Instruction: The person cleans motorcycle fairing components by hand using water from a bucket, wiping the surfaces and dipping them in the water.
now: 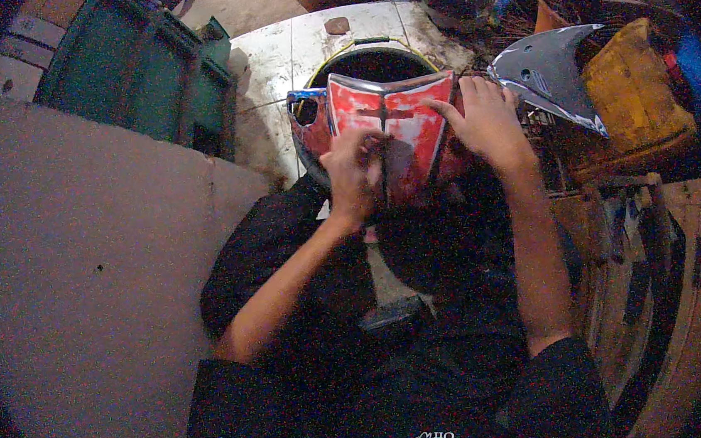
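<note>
A red body panel point(421, 146) with worn whitish patches, like a motorcycle fairing, rests over my lap. Dark lines run down its middle and right side, and a short dark slot crosses it near the top. My left hand point(353, 175) lies against its left half with fingers curled; whatever is in them, if anything, is hidden. The right hand point(488, 119) grips the panel's upper right edge, thumb on the front face and fingers over the rim. At the panel's left side, a blue-edged part with a hole point(305, 109) sticks out; whether it is joined on is unclear.
Just beyond the panel stands a black bucket point(366, 61) with a yellowish rim. To the right lie a grey fairing piece point(542, 69) and a yellow container point(640, 98). A green bin point(137, 71) and a pale board point(94, 241) flank my left. A brown lump point(337, 26) sits on white tiles.
</note>
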Demonstrator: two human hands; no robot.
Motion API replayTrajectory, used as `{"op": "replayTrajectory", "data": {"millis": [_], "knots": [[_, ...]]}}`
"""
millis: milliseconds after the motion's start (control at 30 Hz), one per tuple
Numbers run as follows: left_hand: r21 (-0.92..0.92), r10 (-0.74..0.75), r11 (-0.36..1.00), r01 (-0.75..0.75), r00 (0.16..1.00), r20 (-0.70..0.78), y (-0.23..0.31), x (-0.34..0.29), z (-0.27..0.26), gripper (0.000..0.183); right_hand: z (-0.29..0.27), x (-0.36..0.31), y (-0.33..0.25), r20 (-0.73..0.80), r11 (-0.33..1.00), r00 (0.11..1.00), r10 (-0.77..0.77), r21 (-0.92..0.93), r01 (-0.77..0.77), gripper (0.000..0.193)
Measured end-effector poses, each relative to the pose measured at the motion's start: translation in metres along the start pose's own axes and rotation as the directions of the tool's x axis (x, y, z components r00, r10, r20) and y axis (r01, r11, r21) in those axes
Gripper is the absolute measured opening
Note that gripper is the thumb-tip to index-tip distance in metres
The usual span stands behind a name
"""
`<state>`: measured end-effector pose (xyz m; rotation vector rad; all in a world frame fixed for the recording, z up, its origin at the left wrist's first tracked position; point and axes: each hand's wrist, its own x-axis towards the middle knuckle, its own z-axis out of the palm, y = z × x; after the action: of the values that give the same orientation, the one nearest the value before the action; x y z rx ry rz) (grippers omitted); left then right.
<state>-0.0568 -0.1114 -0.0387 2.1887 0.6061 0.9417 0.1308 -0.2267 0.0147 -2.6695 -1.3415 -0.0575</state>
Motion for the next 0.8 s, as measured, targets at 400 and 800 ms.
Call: {"op": "replayTrajectory", "data": {"millis": [400,800], "knots": [[0.038,-0.127,0.991,0.128,0.991,-0.042,0.000,-0.010,0.007,0.020,0.007,-0.001,0.005,-0.091,1.000,0.996,-0.020,-0.007,0.020,0.061],[0.028,-0.237,0.969,0.246,0.954,-0.182,-0.021,0.007,0.003,0.017,0.009,-0.001,0.005,-0.145,0.999,0.988,-0.043,-0.022,0.040,0.060]]}}
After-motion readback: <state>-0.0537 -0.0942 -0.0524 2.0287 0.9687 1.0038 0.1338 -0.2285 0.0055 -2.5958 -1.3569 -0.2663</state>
